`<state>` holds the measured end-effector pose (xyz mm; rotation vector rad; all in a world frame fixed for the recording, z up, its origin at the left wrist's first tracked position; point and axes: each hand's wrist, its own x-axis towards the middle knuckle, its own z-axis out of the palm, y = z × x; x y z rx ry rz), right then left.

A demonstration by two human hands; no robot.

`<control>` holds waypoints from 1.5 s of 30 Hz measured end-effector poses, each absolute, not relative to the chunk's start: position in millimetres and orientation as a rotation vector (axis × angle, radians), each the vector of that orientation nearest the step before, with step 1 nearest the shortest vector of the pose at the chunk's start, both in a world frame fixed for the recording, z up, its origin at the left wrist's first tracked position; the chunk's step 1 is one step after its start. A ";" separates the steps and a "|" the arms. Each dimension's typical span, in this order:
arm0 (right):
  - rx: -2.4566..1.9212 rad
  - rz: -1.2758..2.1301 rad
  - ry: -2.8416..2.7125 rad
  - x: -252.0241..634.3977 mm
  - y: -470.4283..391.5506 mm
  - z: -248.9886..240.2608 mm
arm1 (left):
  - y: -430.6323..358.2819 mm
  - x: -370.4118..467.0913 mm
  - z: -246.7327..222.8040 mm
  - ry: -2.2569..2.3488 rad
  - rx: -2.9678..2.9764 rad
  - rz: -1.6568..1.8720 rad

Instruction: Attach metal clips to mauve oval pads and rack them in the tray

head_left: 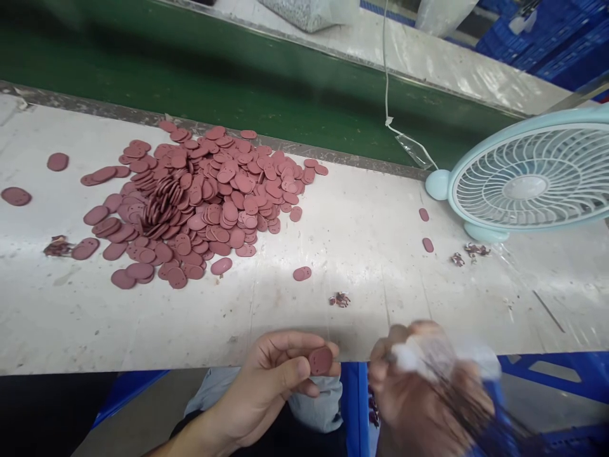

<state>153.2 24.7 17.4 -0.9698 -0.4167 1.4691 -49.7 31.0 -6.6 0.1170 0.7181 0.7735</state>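
Between the thumb and fingers of my left hand (pixel 280 381) is a flat, oval, reddish-brown piece (pixel 320 360) with small dark holes in it, held at the table's front edge. My right hand (pixel 419 393), to the right, is smeared by motion. Its fingers are curled around something whitish (pixel 428 354) with dark thin streaks, too blurred to name. A large heap of similar oval pieces (pixel 204 197) lies on the white table (pixel 361 247). One loose oval piece (pixel 302 273) rests between the heap and my hands.
A light blue fan (pixel 526 184) stands at the right, its white cord (pixel 386 76) running up across a green strip (pixel 285 95) behind the table. Small dark scraps (pixel 339 299) lie in front of my hands. More scraps (pixel 58 246) lie at the left. A blue frame (pixel 356 406) is below.
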 end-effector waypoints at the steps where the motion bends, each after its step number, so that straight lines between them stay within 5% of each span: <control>1: -0.789 1.556 -0.238 166.1 35.2 12.2 | 30.8 -50.7 -7.2 0.723 0.117 0.774; 4: -0.216 1.777 0.242 206.6 65.9 -13.0 | 30.3 -54.7 -8.6 0.749 0.101 0.783; 9: -0.003 1.884 0.256 235.0 80.6 -33.2 | 31.9 -62.1 -7.0 0.796 0.089 0.803; 16: -1.226 1.145 -1.305 176.6 58.9 1.5 | 34.3 -69.4 -12.0 0.852 0.082 0.802; 22: -1.579 0.577 -2.377 164.2 80.1 0.7 | 33.3 -72.3 -13.4 0.885 0.082 0.789; 25: -1.629 0.577 -2.240 166.1 72.9 5.7 | 31.3 -72.0 -14.7 0.883 0.092 0.795; 32: -1.392 1.331 -1.313 138.7 26.4 29.1 | 28.3 -64.4 -19.1 0.883 0.298 0.824; 45: -1.396 1.404 -1.254 123.1 22.7 31.6 | 25.1 -55.8 -17.3 0.839 0.403 0.881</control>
